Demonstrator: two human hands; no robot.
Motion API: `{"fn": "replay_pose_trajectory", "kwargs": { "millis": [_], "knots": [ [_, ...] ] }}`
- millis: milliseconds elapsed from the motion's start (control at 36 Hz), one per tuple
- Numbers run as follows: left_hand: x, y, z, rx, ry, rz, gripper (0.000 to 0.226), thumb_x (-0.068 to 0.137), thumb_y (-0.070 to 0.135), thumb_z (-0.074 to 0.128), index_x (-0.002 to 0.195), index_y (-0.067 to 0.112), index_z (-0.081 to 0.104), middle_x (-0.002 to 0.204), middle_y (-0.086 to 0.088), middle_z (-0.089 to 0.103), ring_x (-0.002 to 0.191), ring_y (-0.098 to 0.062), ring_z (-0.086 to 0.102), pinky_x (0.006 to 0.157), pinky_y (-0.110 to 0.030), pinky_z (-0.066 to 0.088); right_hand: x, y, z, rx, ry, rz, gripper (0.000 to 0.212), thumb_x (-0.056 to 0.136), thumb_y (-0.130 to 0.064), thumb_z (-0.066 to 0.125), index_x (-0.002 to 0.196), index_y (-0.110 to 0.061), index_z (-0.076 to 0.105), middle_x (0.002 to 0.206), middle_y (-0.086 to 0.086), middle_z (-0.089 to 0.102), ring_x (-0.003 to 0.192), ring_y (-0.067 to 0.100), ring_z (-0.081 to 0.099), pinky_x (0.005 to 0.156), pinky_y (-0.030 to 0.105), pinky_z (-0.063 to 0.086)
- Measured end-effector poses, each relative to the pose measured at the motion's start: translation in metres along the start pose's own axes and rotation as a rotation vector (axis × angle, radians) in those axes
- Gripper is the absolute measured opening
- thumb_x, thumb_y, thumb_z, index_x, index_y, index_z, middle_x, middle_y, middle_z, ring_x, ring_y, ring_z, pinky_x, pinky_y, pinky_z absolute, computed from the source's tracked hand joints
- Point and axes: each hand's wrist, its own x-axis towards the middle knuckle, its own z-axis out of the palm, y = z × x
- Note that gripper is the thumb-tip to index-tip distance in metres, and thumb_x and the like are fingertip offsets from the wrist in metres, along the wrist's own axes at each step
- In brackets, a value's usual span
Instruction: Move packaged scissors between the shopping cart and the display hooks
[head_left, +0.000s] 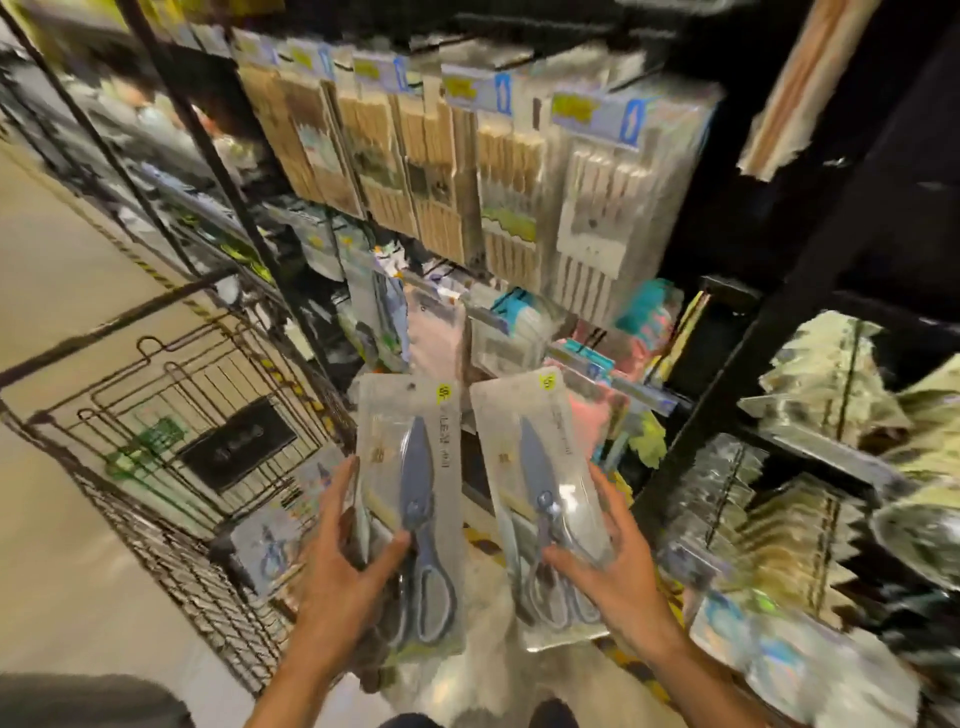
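Left hand grips left scissors pack; right hand grips right scissors pack.

Warm overhead store light; we note the floor at left bright, the shelf frame at right nearly black. Glare on clear scissor packages. Heavy motion smear throughout; wide-angle bending at edges.

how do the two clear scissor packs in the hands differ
The left hand holds its clear plastic scissors pack nearly upright; the right hand holds its clear scissors pack tilted, top leaning left. The left hand's pack sits beside the wire shopping cart, the right's nearer the shelves. Both hold grey-blue scissors and carry a yellow corner sticker.
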Motion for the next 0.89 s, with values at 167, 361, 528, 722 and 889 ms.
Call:
{"fn": "replay_pose_trajectory", "kwargs": {
  "millis": [167, 361, 528, 722, 889],
  "knots": [
    [-0.015, -0.004, 0.003, -0.054, -0.153, 0.063, 0.085, 0.082, 0.036, 0.078, 0.146, 0.062, 0.028, 0.16, 0.022, 0.032, 0.146, -0.018, 0.038, 0.111, -0.058, 0.042, -0.062, -0.008, -0.01, 0.011, 0.168, -0.008, 0.096, 0.066, -0.027, 0.088, 0.147, -0.041, 0.037, 0.131, -0.037, 0.056, 0.12, -0.008, 0.058, 0.096, 0.022, 0.055],
    [-0.045, 0.0, 0.011, -0.168, -0.321, 0.16, 0.086, 0.08, 0.019, 0.079, 0.149, 0.045, 0.035, 0.144, 0.04, 0.043, 0.135, 0.011, 0.043, 0.105, -0.015, 0.044, -0.135, -0.004, -0.006, -0.073, 0.412, -0.036, 0.09, 0.075, -0.012, 0.086, 0.146, -0.04, 0.038, 0.138, -0.033, 0.053, 0.129, -0.002, 0.053, 0.101, 0.019, 0.05],
    [-0.076, 0.003, 0.026, -0.18, -0.431, 0.145, 0.088, 0.082, 0.011, 0.079, 0.15, 0.045, 0.033, 0.131, 0.053, 0.042, 0.119, 0.026, 0.045, 0.09, -0.005, 0.048, -0.193, -0.006, -0.007, -0.077, 0.536, -0.004, 0.092, 0.075, -0.025, 0.086, 0.149, -0.045, 0.035, 0.151, -0.012, 0.048, 0.138, 0.007, 0.048, 0.112, 0.039, 0.045],
    [-0.104, 0.024, 0.062, -0.161, -0.535, 0.245, 0.087, 0.08, 0.014, 0.08, 0.15, 0.042, 0.036, 0.142, 0.033, 0.05, 0.126, 0.009, 0.053, 0.1, -0.019, 0.052, -0.25, -0.007, -0.041, -0.106, 0.676, -0.005, 0.092, 0.07, -0.028, 0.088, 0.14, -0.06, 0.039, 0.147, -0.011, 0.054, 0.134, 0.009, 0.052, 0.11, 0.038, 0.047],
    [-0.127, 0.06, 0.115, -0.183, -0.605, 0.291, 0.087, 0.077, 0.026, 0.08, 0.146, 0.053, 0.035, 0.14, 0.037, 0.048, 0.129, 0.01, 0.048, 0.102, -0.016, 0.045, -0.283, -0.011, -0.096, -0.074, 0.748, -0.011, 0.094, 0.069, -0.028, 0.088, 0.144, -0.051, 0.036, 0.146, -0.015, 0.053, 0.131, 0.006, 0.054, 0.108, 0.044, 0.049]
  ]
}}
